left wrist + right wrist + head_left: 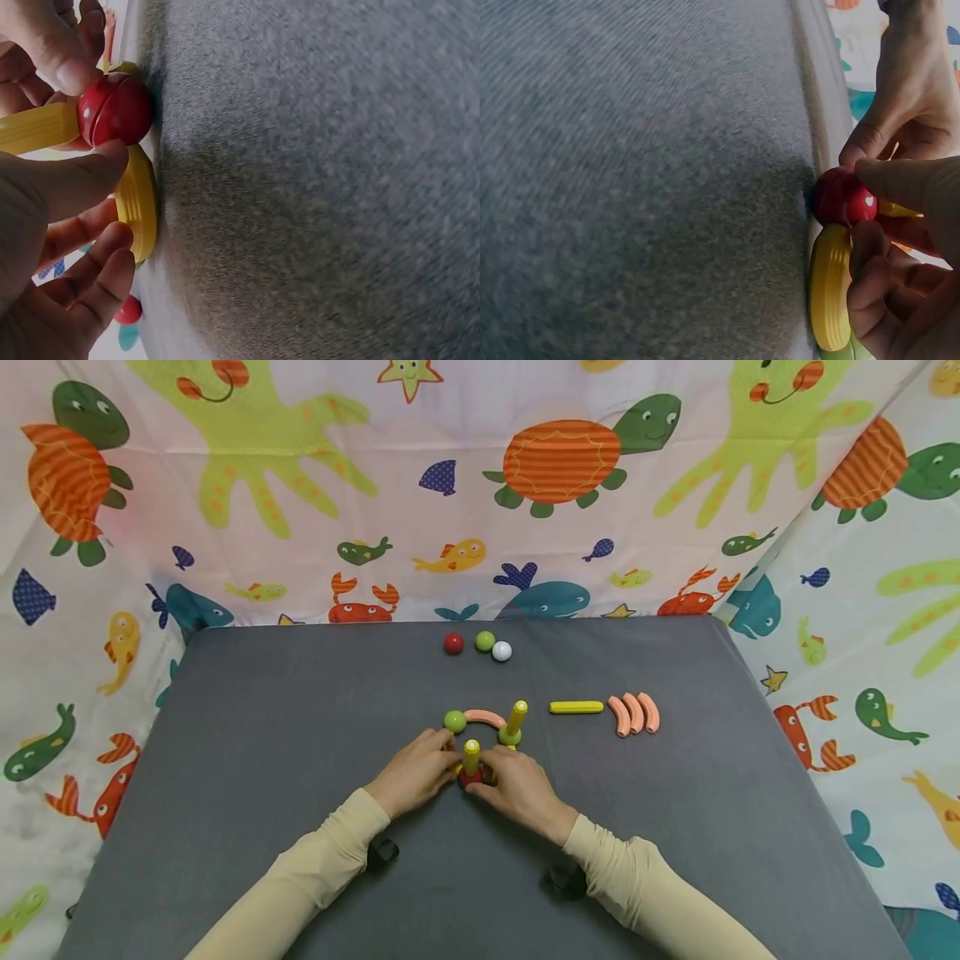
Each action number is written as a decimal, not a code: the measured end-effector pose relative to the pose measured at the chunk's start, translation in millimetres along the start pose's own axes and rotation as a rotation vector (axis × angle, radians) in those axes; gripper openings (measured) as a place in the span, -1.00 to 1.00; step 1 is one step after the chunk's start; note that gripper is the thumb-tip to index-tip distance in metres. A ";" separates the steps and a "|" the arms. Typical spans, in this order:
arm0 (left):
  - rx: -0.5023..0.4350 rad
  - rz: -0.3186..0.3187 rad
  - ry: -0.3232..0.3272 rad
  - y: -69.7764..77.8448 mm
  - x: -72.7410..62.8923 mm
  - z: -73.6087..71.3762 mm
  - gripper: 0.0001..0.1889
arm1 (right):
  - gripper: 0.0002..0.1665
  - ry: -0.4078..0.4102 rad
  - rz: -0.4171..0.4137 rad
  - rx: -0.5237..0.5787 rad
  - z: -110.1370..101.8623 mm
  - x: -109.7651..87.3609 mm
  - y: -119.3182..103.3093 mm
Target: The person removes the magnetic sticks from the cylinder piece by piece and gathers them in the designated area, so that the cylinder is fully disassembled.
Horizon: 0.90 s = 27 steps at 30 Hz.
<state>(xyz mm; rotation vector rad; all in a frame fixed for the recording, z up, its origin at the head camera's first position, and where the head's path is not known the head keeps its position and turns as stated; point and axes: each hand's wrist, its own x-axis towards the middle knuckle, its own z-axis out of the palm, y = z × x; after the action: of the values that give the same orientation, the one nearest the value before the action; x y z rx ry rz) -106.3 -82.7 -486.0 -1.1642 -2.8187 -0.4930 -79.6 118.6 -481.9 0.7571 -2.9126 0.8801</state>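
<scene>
A red ball [470, 779] sits on the table with a yellow stick [471, 755] standing up from it. My right hand [519, 785] grips this ball between thumb and fingers. My left hand [417, 770] pinches a yellow piece [138, 206] that meets the ball's left side, its thumb tip touching the ball. Another yellow piece [830, 289] joins the ball on the right. Behind, a green ball [510, 737] bears a second upright yellow stick [517, 717]. A pink curved piece [485, 717] links it to another green ball [454, 721]. My hands partly hide this ring.
Loose red [453, 643], green [485, 641] and white [502, 651] balls lie near the grey table's back edge. To the right are a yellow stick [576, 707] and three pink curved pieces [635, 714]. A patterned cloth [465, 485] hangs behind the table.
</scene>
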 end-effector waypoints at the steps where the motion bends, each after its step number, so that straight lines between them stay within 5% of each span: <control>1: 0.005 0.003 0.005 0.5 0.1 0.1 -0.94 | -0.76 0.005 -0.004 -0.012 0.3 -0.4 0.2; 9: 0.022 0.000 0.061 4.7 -1.5 5.5 -0.93 | -0.80 -0.008 0.007 -0.017 -4.7 -0.1 4.8; 16: 0.034 -0.066 0.145 15.5 -2.5 15.6 -0.84 | -0.72 0.002 0.029 -0.029 -9.4 1.4 13.1; 27: 0.001 -0.199 0.190 26.3 3.3 18.8 -0.78 | -0.66 0.053 -0.012 0.185 -18.3 4.4 7.9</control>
<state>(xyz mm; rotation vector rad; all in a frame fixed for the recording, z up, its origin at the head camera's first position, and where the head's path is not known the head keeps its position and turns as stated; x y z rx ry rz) -89.0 -57.0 -496.1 -0.7926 -2.7792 -0.5807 -89.4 131.9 -470.0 0.7462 -2.8059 1.1614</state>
